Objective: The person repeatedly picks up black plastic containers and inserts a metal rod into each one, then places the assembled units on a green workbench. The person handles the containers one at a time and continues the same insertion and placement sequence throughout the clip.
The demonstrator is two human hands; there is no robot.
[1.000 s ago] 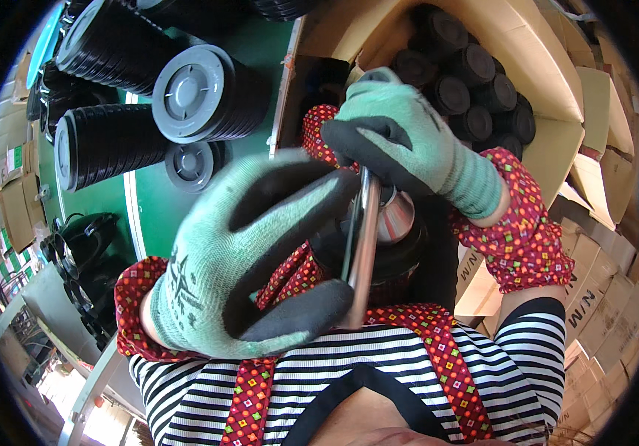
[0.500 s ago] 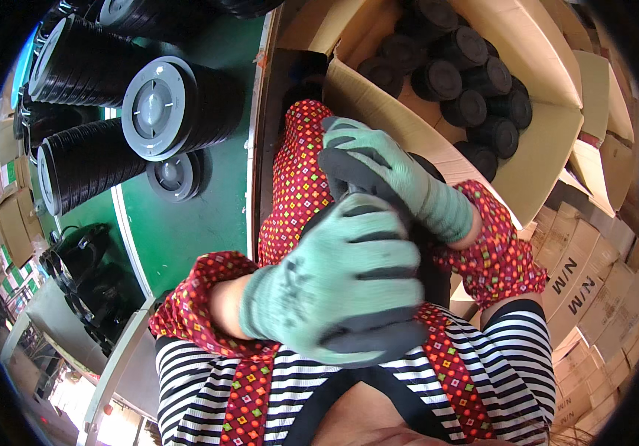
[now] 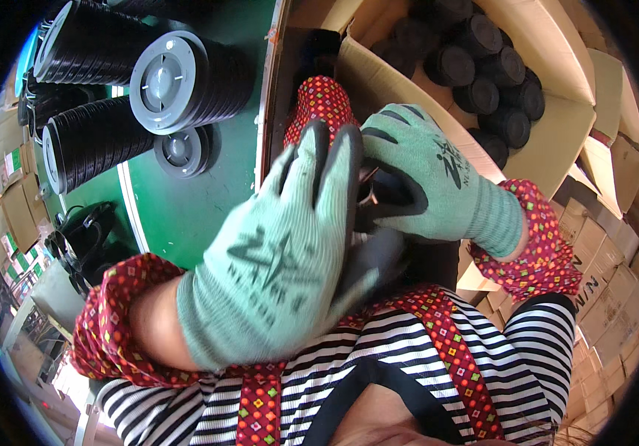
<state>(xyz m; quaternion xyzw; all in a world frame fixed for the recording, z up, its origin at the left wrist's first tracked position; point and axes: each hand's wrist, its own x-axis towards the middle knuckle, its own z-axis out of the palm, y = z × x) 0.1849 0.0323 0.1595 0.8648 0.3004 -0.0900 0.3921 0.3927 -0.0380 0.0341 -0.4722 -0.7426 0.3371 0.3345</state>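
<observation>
Both my hands wear mint-green gloves with dark grey palms and meet above my lap. My left hand (image 3: 282, 253) has its fingers stretched out and its thumb apart, somewhat smeared by motion. Beside it, my right hand (image 3: 431, 178) curls its fingers and thumb around a black object (image 3: 386, 189) with a shiny edge. Most of that object is hidden by the gloves, so its kind does not show. Whether my left hand touches it I cannot tell.
At left, a green table (image 3: 186, 230) bears stacks of black round parts (image 3: 100, 141) with grey disc-like ends (image 3: 165, 83). An open cardboard box (image 3: 557, 149) holding several black cylinders (image 3: 509, 128) stands at the far right. More cartons (image 3: 594, 297) are piled at right.
My left hand has gone from a closed grip over my right hand to stretched fingers, farther left. My right hand has shifted right and turned, so the black object shows between its fingers.
</observation>
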